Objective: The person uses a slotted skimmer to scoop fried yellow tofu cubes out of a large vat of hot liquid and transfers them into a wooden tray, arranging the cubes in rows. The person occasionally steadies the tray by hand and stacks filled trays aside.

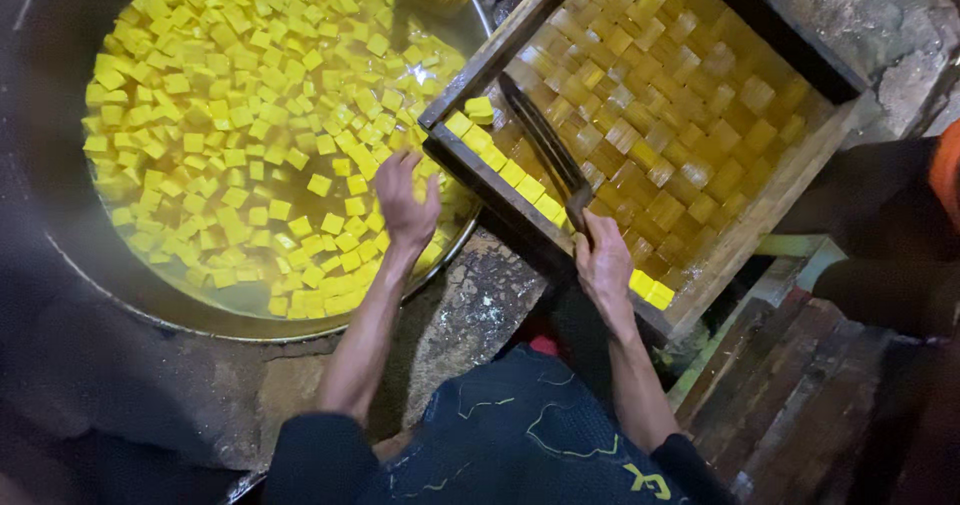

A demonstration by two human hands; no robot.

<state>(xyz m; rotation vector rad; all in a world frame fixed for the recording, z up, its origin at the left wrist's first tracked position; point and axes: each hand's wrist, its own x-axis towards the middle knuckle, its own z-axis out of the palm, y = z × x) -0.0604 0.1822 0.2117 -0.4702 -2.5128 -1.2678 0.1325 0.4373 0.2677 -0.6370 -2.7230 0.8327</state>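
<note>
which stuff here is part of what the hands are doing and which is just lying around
In use:
- left hand, open over the big pan of yellow cubes in liquid
- right hand, grip closed on the knife
- wooden tray of cut yellow blocks

Lying about:
- wooden planks
- stone ledge

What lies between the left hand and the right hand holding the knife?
In the head view, between the left hand and right hand runs the wooden tray's near wall, lined with bright yellow cubes; the knife lies beyond.
</note>
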